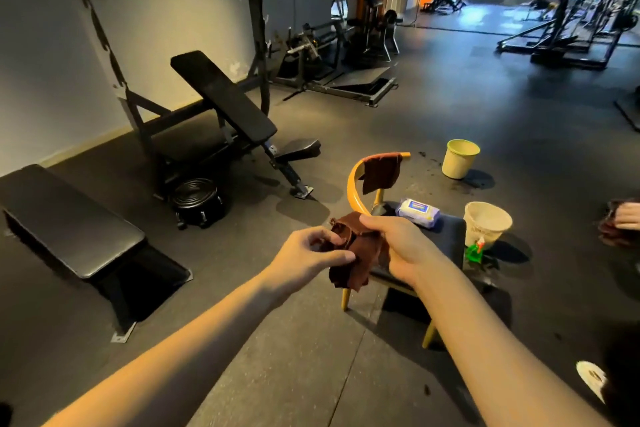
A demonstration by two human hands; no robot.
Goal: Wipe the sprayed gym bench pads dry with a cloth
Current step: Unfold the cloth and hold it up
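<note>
Holding a brown cloth (353, 250) in mid-air between both hands: right hand (398, 243) grips its top edge, left hand (308, 256) pinches a fold lower down (rest hangs bunched below). Flat bench pad (65, 218) lies well apart, left; incline bench pad (225, 97) beyond.

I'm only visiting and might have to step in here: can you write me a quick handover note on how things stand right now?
The left hand pinches the brown cloth; the right hand grips its top. The cloth is in the air, touching no bench.
The flat bench is at left, the incline bench beyond it.
A second cloth hangs on the chair back; a green spray bottle is beside the chair.
Done: cloth in hand. Left: wipe both benches' pads; their wetness cannot be told.
</note>
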